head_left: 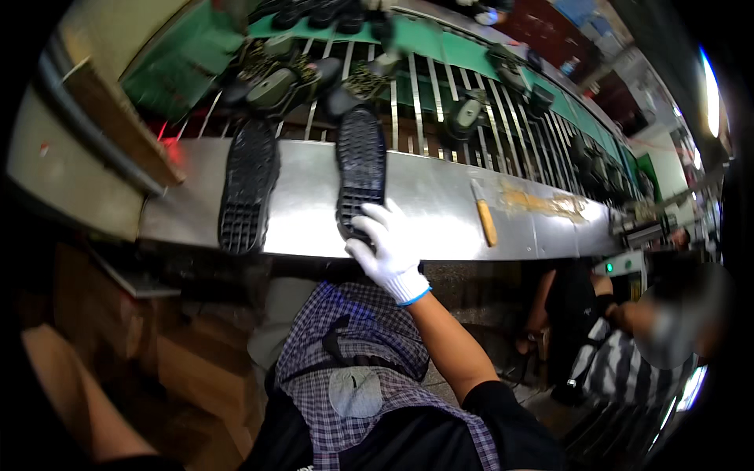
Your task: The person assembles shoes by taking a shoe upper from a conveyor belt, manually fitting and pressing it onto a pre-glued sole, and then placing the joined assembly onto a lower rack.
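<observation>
My right hand [385,243], in a white knitted glove with a blue cuff edge, lies over the heel end of a black shoe sole [361,157]. Its fingers are apart and touch the blocky tread, with the thumb by the heel's near edge. To the left, a second black sole [250,184] lies tread side up on the metal bench [306,196]. Both soles point away from me, their toe ends by the slatted rack. At the lower left only my left forearm shows; that hand is out of view.
Beyond the bench runs a slatted metal rack [416,98] bearing several dark shoes, one a grey-green shoe [271,88] with laces. A wooden-handled knife [485,220] lies right of my hand, beside a brown smear. Cardboard boxes [196,353] stand below left. Another person [628,345] sits at right.
</observation>
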Demonstrator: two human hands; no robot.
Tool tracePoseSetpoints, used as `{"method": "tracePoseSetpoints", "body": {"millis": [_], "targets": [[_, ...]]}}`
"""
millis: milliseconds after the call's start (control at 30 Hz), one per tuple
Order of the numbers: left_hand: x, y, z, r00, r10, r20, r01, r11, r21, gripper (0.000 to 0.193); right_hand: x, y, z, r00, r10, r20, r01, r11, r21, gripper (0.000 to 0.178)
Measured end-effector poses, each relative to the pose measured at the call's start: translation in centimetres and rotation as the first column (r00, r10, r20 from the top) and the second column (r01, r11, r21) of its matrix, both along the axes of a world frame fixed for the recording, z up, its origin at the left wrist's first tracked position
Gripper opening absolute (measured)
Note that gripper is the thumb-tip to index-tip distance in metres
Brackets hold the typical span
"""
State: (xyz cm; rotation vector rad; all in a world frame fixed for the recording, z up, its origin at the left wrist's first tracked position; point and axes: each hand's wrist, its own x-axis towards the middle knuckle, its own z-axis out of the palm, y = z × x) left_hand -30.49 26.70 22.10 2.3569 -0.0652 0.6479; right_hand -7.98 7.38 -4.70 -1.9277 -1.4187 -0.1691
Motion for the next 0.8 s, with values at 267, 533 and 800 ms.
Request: {"method": "tracePoseSetpoints", "body": {"millis": [267, 533, 800], "targets": [[1.1, -1.7, 1.4, 1.000, 0.009, 0.013, -0.009, 1.000, -0.010, 0.061, 0.8, -1.4, -1.9, 0.999, 0.035, 0.029, -0.035, 0.999, 0.015, 0.038], [-0.6, -3.2, 3.7, 1.000, -0.015, 0.016, 0.014, 0.999, 0.050, 0.063, -0.5, -2.6, -1.9, 0.990, 0.074, 0.117, -0.081, 0.995, 0.061, 0.038], [1.8, -4.6, 4.5, 0.999, -0.034, 0.015, 0.034, 0.999, 0.026, 0.066, 2.2, -4.2, -0.6, 0.995, 0.065, 0.078, -0.062, 0.997, -0.052, 0.041]]}}
